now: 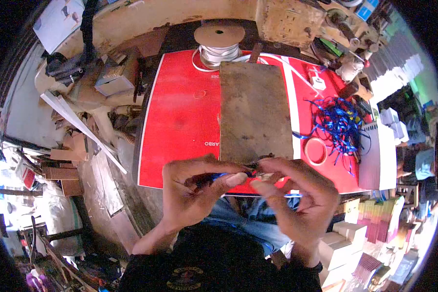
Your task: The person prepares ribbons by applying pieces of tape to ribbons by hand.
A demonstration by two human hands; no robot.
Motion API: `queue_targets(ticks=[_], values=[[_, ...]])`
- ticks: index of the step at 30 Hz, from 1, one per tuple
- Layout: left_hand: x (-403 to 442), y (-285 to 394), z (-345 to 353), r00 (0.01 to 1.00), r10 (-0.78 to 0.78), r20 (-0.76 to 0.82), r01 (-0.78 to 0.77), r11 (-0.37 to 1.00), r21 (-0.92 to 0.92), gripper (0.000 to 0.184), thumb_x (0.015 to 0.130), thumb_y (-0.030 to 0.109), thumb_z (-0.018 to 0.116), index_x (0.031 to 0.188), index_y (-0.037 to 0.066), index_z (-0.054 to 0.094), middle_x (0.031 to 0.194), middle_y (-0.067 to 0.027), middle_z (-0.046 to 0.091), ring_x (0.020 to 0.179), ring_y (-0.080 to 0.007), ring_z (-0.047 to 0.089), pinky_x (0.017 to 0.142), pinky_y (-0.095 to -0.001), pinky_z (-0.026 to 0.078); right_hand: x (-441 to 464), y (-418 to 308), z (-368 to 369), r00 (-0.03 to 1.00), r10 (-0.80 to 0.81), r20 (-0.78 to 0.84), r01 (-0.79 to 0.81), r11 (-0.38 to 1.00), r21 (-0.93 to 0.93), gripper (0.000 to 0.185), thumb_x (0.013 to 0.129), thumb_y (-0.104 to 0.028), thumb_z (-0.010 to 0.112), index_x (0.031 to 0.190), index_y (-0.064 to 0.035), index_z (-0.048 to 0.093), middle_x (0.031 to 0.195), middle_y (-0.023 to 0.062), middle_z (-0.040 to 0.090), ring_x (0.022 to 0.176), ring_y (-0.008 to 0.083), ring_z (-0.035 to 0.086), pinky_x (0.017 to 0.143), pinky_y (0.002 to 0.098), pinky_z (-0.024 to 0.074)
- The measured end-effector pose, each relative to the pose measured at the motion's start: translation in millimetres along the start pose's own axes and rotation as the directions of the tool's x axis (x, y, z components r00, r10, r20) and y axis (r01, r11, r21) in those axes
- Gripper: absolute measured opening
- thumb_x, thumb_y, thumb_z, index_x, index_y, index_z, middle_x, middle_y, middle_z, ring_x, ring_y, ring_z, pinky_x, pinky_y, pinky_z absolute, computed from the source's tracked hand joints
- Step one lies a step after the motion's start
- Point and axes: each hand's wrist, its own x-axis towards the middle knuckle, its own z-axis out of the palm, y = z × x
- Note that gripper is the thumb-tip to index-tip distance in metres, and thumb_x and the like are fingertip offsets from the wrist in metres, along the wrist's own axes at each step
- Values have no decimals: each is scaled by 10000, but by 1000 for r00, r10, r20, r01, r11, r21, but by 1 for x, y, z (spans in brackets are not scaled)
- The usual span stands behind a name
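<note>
Both hands meet near the front edge of the red sheet, at the lower end of the brown board (256,109). My left hand (192,187) is closed in a pinch, thumb against fingers, and a bit of blue shows at its fingers. My right hand (301,194) pinches close beside it. Something small and dark lies between the fingertips, too small and too covered to name. To the right of the board is a loose tangle of blue ribbon (339,124). A tan ring-shaped roll (316,151) lies flat below the tangle.
On the red sheet (175,121), a spool (220,36) of white strip stands at the back. A small white tag-like piece (318,82) lies at the right. A white box (378,155) borders the right edge. Cartons (338,246) are stacked lower right; long white strips (82,129) lean at left.
</note>
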Motion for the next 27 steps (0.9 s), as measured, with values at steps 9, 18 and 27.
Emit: queue_targets(ticks=[9,18,27], values=[[-24,22,-44,902,-266,341,212,959,190,233,846,149,797,1010,13,704,865,-57,721,725,-63,642,636,-222,485,-23,-15,0,991,104,-83,-99,993,63,156,708,47,729,860,13,724,770,71,694,676,140,638,601,253,478],[-150,-63,-331,896,-425,-125,432,778,457,187,835,72,730,1011,11,721,895,-42,703,791,-87,631,680,-237,508,-68,111,-226,837,-45,-545,-99,967,-233,440,997,-313,569,1289,13,606,1253,128,605,1185,221,555,1030,450,450],[-302,-84,-632,885,-34,-464,426,460,779,236,844,101,612,1029,28,739,964,-55,749,789,-125,653,670,-266,502,-77,116,-179,791,83,-606,-225,961,-162,386,972,-288,644,1237,-7,659,1157,101,677,1039,174,625,937,376,502]])
